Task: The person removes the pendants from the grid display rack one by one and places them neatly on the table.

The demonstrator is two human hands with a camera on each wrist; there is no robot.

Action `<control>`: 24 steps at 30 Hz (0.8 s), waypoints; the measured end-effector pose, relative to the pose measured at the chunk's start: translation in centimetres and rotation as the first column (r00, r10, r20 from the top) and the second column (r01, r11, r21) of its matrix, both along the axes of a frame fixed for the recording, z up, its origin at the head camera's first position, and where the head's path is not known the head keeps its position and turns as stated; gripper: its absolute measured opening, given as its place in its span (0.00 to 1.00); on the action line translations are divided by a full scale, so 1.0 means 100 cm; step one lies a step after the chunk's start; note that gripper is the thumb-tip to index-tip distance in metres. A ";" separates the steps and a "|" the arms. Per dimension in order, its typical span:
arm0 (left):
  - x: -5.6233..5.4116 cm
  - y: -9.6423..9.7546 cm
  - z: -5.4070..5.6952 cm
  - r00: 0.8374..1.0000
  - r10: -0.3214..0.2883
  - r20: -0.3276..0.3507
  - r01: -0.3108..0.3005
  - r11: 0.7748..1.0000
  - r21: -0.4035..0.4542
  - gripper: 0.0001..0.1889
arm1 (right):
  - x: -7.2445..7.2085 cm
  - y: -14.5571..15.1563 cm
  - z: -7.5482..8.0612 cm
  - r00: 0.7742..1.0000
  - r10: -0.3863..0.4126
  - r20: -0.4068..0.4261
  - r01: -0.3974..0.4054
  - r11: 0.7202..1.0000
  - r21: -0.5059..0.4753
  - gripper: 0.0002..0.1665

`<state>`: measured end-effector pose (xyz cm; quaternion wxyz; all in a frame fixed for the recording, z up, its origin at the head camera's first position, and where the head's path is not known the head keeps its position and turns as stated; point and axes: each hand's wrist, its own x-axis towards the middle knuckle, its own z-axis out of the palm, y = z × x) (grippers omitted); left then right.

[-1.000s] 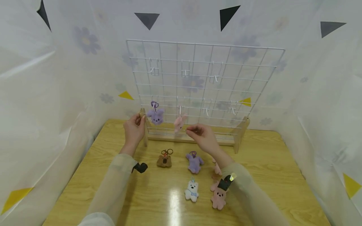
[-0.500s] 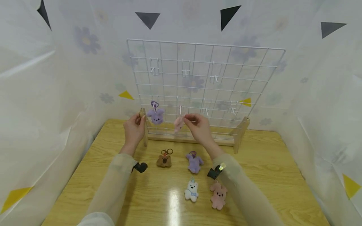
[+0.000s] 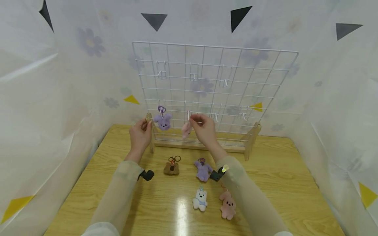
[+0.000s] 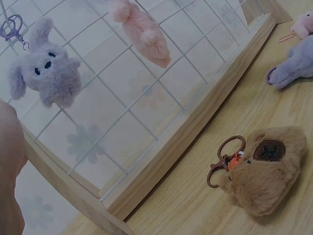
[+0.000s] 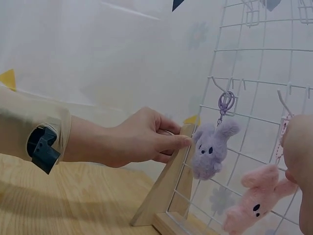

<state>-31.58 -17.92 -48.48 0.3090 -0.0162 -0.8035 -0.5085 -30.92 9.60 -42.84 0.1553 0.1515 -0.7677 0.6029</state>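
My left hand (image 3: 140,134) grips the top of the wooden side post (image 5: 168,183) that holds up a white wire grid rack (image 3: 206,46). On a lower-left hook hangs a purple plush keychain (image 3: 163,122), its face outward. One hook to the right, a pink plush keychain (image 3: 185,130) hangs turned sideways and tilted. My right hand (image 3: 204,129) pinches it near an ear, just below its strap (image 5: 282,139). In the right wrist view the hand covers part of that ear and strap.
On the wooden table lie a brown bear keychain (image 3: 171,168), another purple plush (image 3: 202,170), a white bear (image 3: 200,200) and a pink bear (image 3: 228,205). Further hooks (image 3: 243,115) sit on the grid. My right forearm reaches over the table's right half.
My right hand has moved up and left from beside the pink plush keychain to its top, and now pinches it there. The left hand has stayed on the post.
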 end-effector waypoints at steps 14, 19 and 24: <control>0.001 0.002 0.002 1.000 -0.002 -0.002 0.002 1.000 0.001 0.13 | -0.005 -0.011 0.004 0.999 0.003 0.046 0.000 0.998 -0.069 0.07; 0.002 0.003 0.002 1.000 0.002 0.000 -0.002 1.000 0.007 0.13 | -0.005 -0.010 0.006 0.999 -0.030 0.029 0.031 0.999 -0.030 0.07; 0.002 0.003 0.001 1.000 0.002 0.018 -0.002 1.000 0.028 0.13 | -0.004 -0.009 0.010 0.999 -0.030 0.021 0.030 1.000 -0.005 0.08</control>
